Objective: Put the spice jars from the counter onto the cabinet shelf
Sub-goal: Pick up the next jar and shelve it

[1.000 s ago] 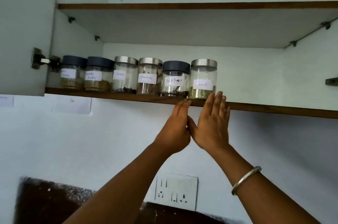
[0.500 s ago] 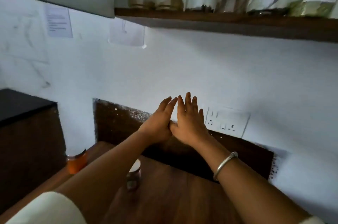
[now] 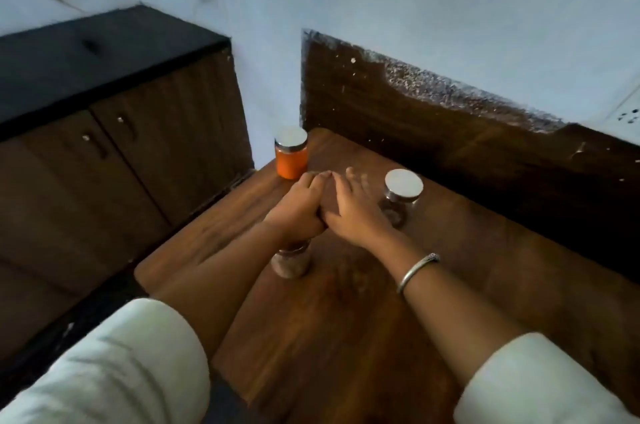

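Three spice jars stand on the wooden counter (image 3: pixel 346 337). A jar of orange powder (image 3: pixel 291 153) with a silver lid stands at the far left corner. A clear jar (image 3: pixel 401 197) with a silver lid stands to the right. A third jar (image 3: pixel 291 261) is partly hidden under my left wrist. My left hand (image 3: pixel 300 207) and my right hand (image 3: pixel 353 207) hover side by side above the counter between the jars, fingers stretched forward, holding nothing. The cabinet shelf is out of view.
A dark wooden backsplash (image 3: pixel 433 126) runs along the wall behind the counter. A lower cabinet with a black top (image 3: pixel 86 56) and two doors stands to the left. A wall socket (image 3: pixel 627 115) shows at the right edge.
Both hands came down from the shelf edge to just above the counter, still empty. The view tilted down, so the shelf with its row of jars left the frame.
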A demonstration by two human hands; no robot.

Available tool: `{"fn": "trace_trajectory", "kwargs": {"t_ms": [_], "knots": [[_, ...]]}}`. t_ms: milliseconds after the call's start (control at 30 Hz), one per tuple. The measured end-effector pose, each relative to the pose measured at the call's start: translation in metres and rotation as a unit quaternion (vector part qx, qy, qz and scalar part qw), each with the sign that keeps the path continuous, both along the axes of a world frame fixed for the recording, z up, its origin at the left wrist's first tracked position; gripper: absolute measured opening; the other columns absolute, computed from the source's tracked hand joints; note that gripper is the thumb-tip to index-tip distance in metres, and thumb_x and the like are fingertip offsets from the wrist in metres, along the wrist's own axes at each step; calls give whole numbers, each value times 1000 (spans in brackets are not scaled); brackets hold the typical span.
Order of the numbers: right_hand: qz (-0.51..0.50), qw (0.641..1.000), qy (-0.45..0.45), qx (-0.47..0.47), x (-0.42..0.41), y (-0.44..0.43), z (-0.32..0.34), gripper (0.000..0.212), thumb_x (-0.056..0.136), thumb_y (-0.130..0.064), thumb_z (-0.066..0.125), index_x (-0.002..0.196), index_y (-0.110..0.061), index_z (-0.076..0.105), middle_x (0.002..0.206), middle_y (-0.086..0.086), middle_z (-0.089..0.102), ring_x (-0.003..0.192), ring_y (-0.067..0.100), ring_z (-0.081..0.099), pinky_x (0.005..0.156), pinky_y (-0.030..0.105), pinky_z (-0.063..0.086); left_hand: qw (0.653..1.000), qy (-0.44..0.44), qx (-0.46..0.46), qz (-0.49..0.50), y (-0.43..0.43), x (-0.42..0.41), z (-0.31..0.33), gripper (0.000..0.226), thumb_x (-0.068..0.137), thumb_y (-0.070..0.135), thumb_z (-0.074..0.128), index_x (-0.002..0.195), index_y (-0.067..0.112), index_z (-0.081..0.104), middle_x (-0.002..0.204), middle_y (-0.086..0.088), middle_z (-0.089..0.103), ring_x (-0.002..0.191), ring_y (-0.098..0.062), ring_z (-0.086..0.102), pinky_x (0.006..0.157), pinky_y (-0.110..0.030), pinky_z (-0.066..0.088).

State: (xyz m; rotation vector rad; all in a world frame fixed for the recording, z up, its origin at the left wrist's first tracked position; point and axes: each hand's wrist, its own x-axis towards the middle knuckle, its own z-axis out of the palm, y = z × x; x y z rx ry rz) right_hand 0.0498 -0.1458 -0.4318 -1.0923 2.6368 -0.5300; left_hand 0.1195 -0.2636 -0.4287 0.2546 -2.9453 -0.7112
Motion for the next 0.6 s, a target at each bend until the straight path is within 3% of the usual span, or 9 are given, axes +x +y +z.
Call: {"fn": "trace_trajectory", "kwargs": {"t_ms": [167,233,333,400,533,600], "knots": [[27,994,-104,16,25,-26,-41,77,88,-41,50,148,-14,10,155,18,12,144,33,3,118,46,6,988,-144,-37,47,-22,28,-39,92,70,39,68,145,23,17,142,-9,32,127,-30,35,103,-48,37],[31,990,-135,15,32,-32,-51,79,87,-36,53,148,-11,10,153,19,20,142,32,16,117,42,13,984,-166,-54,44,-25,34,-49,95,67,42,69,145,20,18,141,-10,32,128,-33,33,103,-49,37],[4,978,-204,-42,39,-36,-56,74,87,-31,53,148,-19,13,146,14,37,130,30,40,100,33,35,988,-141,-43,40,-28,35,-54,97,65,39,74,143,17,21,136,-10,33,121,-30,38,97,-38,42],[-8,971,-224,-84,43,-35,-56,65,89,-34,50,146,-25,21,140,9,46,123,26,48,88,28,36,992,-111,-12,55,-29,35,-53,93,65,34,76,140,20,23,132,-9,34,116,-26,42,89,-32,43],[-22,970,-229,-86,41,-26,-56,60,89,-41,48,143,-31,22,134,5,51,116,24,53,82,30,39,994,-79,28,63,-22,32,-56,88,66,27,75,138,22,23,130,-9,35,110,-22,45,79,-25,42],[-29,968,-235,-78,37,-18,-53,61,90,-46,47,144,-32,20,137,4,49,118,24,52,86,32,42,993,-68,64,73,-16,28,-55,88,67,25,74,138,22,22,131,-8,36,109,-20,46,76,-22,42]]}}
